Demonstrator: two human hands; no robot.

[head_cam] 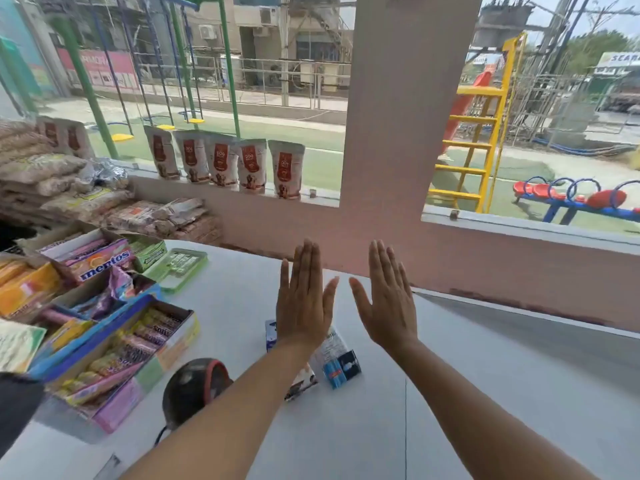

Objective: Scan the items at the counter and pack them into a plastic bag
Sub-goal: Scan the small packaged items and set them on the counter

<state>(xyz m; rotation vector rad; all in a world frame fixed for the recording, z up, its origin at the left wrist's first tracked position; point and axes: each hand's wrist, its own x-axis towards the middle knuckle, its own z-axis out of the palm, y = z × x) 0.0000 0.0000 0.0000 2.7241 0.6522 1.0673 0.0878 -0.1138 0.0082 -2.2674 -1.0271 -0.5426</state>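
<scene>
Plainly, both hands hover flat and empty over the tabletop (pixel 485 393).

The small cartons (pixel 341 363) lie directly beneath the left hand (pixel 304 306), nearer it than the right hand (pixel 389 299), their long axes running away from the person; all fingers (pixel 306 261) extended, grasping nothing.

Both arms bare, reaching in from bottom edge of frame toward centre. Left hand (pixel 304 299) flat, back to camera, fingers straight & pressed together, pointing up-frame, thumb splayed to the right. Right hand (pixel 388 299) same pose, fingers tilted slightly left, thumb splayed left. Thumb tips near each other, not touching. Neither hand grips anything.
</scene>
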